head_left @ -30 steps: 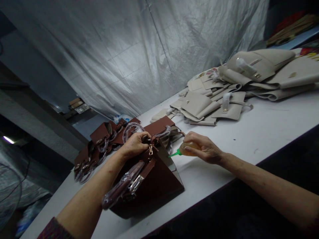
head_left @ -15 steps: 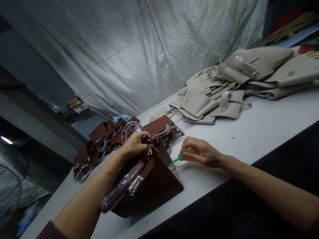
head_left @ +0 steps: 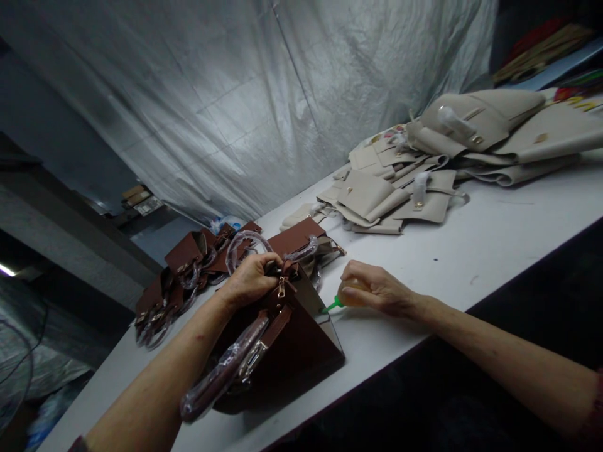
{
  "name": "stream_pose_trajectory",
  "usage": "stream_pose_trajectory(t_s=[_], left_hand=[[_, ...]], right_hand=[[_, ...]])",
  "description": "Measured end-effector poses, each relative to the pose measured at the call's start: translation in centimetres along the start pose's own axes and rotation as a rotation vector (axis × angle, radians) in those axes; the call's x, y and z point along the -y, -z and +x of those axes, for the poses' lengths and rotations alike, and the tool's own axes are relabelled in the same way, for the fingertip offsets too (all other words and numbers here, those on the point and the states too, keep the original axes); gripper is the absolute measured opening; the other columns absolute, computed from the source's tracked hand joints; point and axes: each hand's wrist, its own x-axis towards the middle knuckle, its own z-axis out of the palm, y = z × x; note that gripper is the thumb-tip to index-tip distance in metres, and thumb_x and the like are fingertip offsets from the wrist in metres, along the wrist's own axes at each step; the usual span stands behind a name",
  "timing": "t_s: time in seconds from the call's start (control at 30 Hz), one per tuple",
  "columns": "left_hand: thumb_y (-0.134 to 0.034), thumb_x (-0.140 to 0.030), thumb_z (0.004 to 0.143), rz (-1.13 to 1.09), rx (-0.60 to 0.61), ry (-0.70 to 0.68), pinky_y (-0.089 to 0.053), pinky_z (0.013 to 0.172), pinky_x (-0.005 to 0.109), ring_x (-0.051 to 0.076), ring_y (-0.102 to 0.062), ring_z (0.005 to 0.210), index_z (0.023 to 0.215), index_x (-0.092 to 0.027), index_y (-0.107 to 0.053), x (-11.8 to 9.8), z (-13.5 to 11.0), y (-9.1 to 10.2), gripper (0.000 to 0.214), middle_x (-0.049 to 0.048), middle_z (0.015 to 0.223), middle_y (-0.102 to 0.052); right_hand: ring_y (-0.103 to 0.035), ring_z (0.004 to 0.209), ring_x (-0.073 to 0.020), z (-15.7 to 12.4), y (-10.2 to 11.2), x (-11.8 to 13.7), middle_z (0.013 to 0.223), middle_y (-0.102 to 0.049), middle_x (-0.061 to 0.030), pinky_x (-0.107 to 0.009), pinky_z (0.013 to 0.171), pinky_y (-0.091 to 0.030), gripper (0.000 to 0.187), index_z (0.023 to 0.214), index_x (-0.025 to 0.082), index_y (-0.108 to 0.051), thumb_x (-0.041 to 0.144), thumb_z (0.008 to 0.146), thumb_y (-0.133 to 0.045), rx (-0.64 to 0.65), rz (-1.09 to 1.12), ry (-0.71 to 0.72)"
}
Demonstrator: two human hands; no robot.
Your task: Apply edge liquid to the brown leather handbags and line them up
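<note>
A dark brown handbag [head_left: 296, 351] lies tilted on the table near its front edge, its plastic-wrapped handle [head_left: 226, 370] hanging toward me. My left hand [head_left: 254, 276] grips the bag's top edge beside a gold zipper pull [head_left: 281, 287]; the fingertips are partly hidden behind the edge. In my right hand [head_left: 377, 289] is a squeeze bottle [head_left: 351, 294] of amber liquid with a green nozzle [head_left: 332, 305]. The nozzle's tip points left and is at the pale side panel [head_left: 313, 292] of the bag; whether it touches I cannot tell.
Several brown handbags [head_left: 188, 254] with wrapped handles lie behind and left of my left hand. Beige bag pieces [head_left: 372, 194] are heaped farther back on the white table [head_left: 509, 238]. A silvery plastic sheet [head_left: 226, 100] hangs behind the table.
The whole view has shifted slightly. The wrapped handle hangs a little lower and farther left. Both hands keep their hold, and the nozzle stays at the bag's side panel.
</note>
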Motion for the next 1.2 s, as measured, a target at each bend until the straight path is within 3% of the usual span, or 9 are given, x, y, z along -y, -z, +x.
stream_pose_trajectory(t_s=[0.23, 0.47, 0.77, 0.97, 1.1, 1.2], left_hand=[[-0.071, -0.022, 0.062, -0.068, 0.010, -0.002, -0.042, 0.053, 0.019, 0.010, -0.054, 0.060, 0.073, -0.016, -0.059, -0.1, -0.7, -0.3, 0.018, -0.0001, 0.073, -0.065], [-0.063, -0.014, 0.061, 0.007, -0.008, -0.041, -0.036, 0.049, 0.017, 0.008, -0.048, 0.053, 0.068, -0.018, -0.058, -0.8, -2.0, -0.4, 0.010, -0.0048, 0.060, -0.054], [-0.052, -0.010, 0.060, 0.089, 0.033, -0.191, -0.040, 0.058, 0.019, 0.011, -0.054, 0.065, 0.068, -0.015, -0.060, -1.6, -3.1, -0.4, 0.013, -0.0009, 0.071, -0.060], [-0.050, -0.007, 0.060, 0.079, 0.030, -0.206, -0.040, 0.059, 0.019, 0.011, -0.053, 0.065, 0.065, -0.017, -0.057, -2.2, -4.2, -0.6, 0.012, -0.0017, 0.068, -0.058], [-0.049, -0.006, 0.061, 0.071, 0.038, -0.260, -0.038, 0.058, 0.020, 0.011, -0.054, 0.066, 0.066, -0.017, -0.057, -2.0, -4.7, -0.8, 0.015, -0.0010, 0.071, -0.059], [-0.050, -0.007, 0.065, 0.059, 0.044, -0.270, -0.039, 0.059, 0.021, 0.012, -0.056, 0.069, 0.069, -0.017, -0.057, -1.9, -5.2, -0.9, 0.012, 0.0006, 0.074, -0.060]], right_hand=[[-0.058, 0.069, -0.0171, 0.0, -0.1, 0.0, 0.078, -0.063, -0.0025, -0.030, 0.064, -0.045, 0.017, 0.087, 0.018, -0.062, 0.035, 0.089, -0.059, -0.028, 0.041, -0.166], [-0.061, 0.075, -0.0201, -0.2, 0.0, -0.2, 0.082, -0.065, -0.0041, -0.032, 0.068, -0.047, 0.021, 0.087, 0.018, -0.063, 0.039, 0.087, -0.056, -0.036, 0.080, -0.266], [-0.059, 0.077, -0.0222, -1.4, 1.1, 1.4, 0.083, -0.064, -0.0054, -0.036, 0.072, -0.044, 0.025, 0.087, 0.019, -0.062, 0.043, 0.087, -0.055, -0.005, 0.051, -0.313], [-0.061, 0.079, -0.0229, -1.8, 1.2, 2.0, 0.085, -0.065, -0.0061, -0.036, 0.073, -0.045, 0.025, 0.086, 0.019, -0.062, 0.043, 0.087, -0.055, -0.038, 0.042, -0.332], [-0.062, 0.075, -0.0211, -2.0, 1.4, 2.4, 0.081, -0.066, -0.0035, -0.033, 0.070, -0.046, 0.028, 0.085, 0.019, -0.063, 0.046, 0.088, -0.055, 0.040, 0.147, -0.382], [-0.062, 0.080, -0.0214, -2.4, 1.5, 2.8, 0.085, -0.066, -0.0038, -0.034, 0.073, -0.046, 0.030, 0.089, 0.019, -0.063, 0.047, 0.088, -0.054, 0.014, 0.169, -0.427]])
